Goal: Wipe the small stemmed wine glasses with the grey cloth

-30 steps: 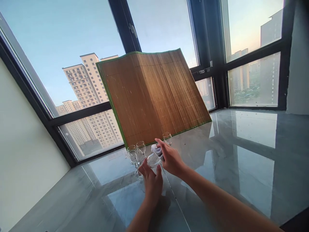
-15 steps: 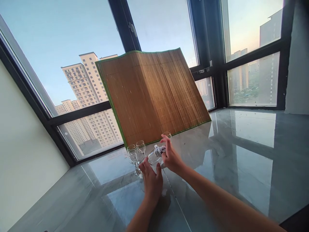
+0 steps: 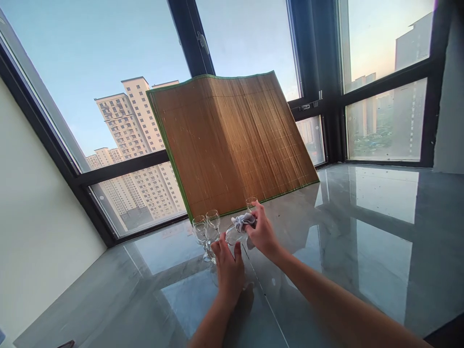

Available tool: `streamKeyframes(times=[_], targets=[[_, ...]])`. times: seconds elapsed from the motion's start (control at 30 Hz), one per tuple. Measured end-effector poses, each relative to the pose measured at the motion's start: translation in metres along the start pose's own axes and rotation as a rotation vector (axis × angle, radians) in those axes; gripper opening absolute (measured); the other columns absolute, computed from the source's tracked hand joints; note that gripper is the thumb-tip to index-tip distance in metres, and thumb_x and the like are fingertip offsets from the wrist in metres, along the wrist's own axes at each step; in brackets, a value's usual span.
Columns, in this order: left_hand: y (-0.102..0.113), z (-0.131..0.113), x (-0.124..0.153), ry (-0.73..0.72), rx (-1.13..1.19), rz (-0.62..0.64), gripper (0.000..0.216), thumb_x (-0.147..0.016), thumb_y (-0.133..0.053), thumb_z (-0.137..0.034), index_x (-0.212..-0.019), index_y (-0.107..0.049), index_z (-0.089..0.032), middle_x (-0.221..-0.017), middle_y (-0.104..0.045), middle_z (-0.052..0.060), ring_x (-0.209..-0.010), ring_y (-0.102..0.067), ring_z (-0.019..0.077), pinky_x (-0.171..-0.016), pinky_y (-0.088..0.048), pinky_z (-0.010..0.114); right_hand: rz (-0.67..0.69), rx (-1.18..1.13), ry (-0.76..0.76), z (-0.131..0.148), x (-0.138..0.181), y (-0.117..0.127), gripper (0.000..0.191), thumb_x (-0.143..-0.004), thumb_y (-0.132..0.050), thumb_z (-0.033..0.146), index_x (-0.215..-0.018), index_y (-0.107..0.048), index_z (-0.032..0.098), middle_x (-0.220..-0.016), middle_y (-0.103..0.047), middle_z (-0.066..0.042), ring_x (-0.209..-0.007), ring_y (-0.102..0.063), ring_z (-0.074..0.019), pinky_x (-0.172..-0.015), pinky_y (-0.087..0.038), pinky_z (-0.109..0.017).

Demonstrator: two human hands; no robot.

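Note:
My left hand [image 3: 229, 268] is curled around a clear glass [image 3: 232, 236] with a rounded outline, low in the middle of the view; its exact shape is hard to make out. In my right hand [image 3: 264, 233] is a bunched grey-white cloth [image 3: 242, 222], pinched between the fingers and held at the glass's upper side. Just left of my left hand, several stemmed wine glasses [image 3: 213, 220] stand close together. Another clear glass [image 3: 251, 201] stands behind my right hand, its lower part hidden by the fingers.
A brown bamboo mat [image 3: 232, 145] with green edging leans against the dark window frame [image 3: 145, 160] behind the glasses. The glossy grey marble-look surface [image 3: 304, 295] reflects the windows. A white wall [image 3: 32, 208] rises on the left. A small dark object [image 3: 66, 344] shows at the bottom left.
My right hand and the cloth have shifted slightly right and up over the glass. My left hand keeps its grip in nearly the same place. The whole view has moved a little.

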State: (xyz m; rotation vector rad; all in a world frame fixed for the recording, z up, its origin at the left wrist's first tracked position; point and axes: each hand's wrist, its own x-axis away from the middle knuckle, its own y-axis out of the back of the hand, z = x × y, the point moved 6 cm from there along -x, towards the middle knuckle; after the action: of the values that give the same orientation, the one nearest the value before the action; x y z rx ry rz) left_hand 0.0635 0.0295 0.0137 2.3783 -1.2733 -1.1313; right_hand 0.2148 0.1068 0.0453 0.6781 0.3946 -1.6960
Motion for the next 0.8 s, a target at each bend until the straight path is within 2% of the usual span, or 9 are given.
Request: streamKeyframes(times=[0.1,0.2,0.3,0.43,0.6,0.8], targets=[[-0.001,0.002,-0.001,-0.003,0.003,-0.008,0.053,-0.097,-0.039,-0.05,-0.14,-0.042,-0.019,-0.123,-0.048,0.014,-0.114,-0.052,0.0261,-0.1,-0.044,0.043,0.063,-0.051,-0.022,0.003,0.003,-0.004,0.057,-0.077,-0.054,0.019,-0.133,-0.042,0.023,-0.089,-0.065,-0.001,-0.078,-0.063,-0.0182,-0.078,-0.049,-0.034],[0.0,0.005,-0.003,-0.011,-0.001,-0.028,0.052,-0.097,-0.041,-0.049,-0.138,-0.044,-0.019,-0.123,-0.048,0.015,-0.114,-0.053,0.0272,-0.099,-0.044,0.044,0.137,-0.13,-0.094,0.002,0.005,-0.009,0.048,-0.085,-0.049,0.025,-0.133,-0.044,0.022,-0.089,-0.068,-0.002,-0.08,-0.064,-0.0192,-0.08,-0.049,-0.035],[0.003,0.008,-0.005,-0.009,-0.022,-0.061,0.051,-0.096,-0.042,-0.049,-0.137,-0.045,-0.019,-0.121,-0.05,0.014,-0.114,-0.054,0.0278,-0.098,-0.045,0.044,0.201,-0.193,-0.141,0.0,0.005,-0.015,0.043,-0.089,-0.042,0.029,-0.131,-0.05,0.021,-0.102,-0.068,-0.007,-0.096,-0.063,-0.0212,-0.091,-0.048,-0.039],[0.008,0.01,-0.009,-0.014,-0.05,-0.105,0.049,-0.096,-0.044,-0.048,-0.135,-0.047,-0.019,-0.118,-0.051,0.014,-0.113,-0.055,0.0277,-0.098,-0.046,0.044,0.282,-0.241,-0.207,-0.002,0.006,-0.021,0.041,-0.089,-0.043,0.033,-0.125,-0.058,0.021,-0.119,-0.064,-0.01,-0.116,-0.057,-0.0244,-0.102,-0.043,-0.043],[0.009,0.009,-0.012,-0.046,-0.033,-0.088,0.046,-0.095,-0.046,-0.046,-0.133,-0.05,-0.019,-0.117,-0.052,0.012,-0.106,-0.058,0.0262,-0.09,-0.05,0.041,0.381,-0.326,-0.296,0.001,0.007,-0.019,0.047,-0.089,-0.048,0.038,-0.132,-0.057,0.023,-0.132,-0.062,-0.01,-0.127,-0.052,-0.0266,-0.11,-0.038,-0.044],[0.002,0.002,-0.01,-0.134,0.016,-0.034,0.039,-0.094,-0.048,-0.035,-0.129,-0.053,-0.019,-0.112,-0.055,0.011,-0.101,-0.059,0.0247,-0.09,-0.049,0.042,0.511,-0.398,-0.273,0.013,0.011,-0.017,0.048,-0.089,-0.052,0.046,-0.131,-0.061,0.024,-0.142,-0.057,-0.008,-0.132,-0.049,-0.0291,-0.115,-0.03,-0.049]])
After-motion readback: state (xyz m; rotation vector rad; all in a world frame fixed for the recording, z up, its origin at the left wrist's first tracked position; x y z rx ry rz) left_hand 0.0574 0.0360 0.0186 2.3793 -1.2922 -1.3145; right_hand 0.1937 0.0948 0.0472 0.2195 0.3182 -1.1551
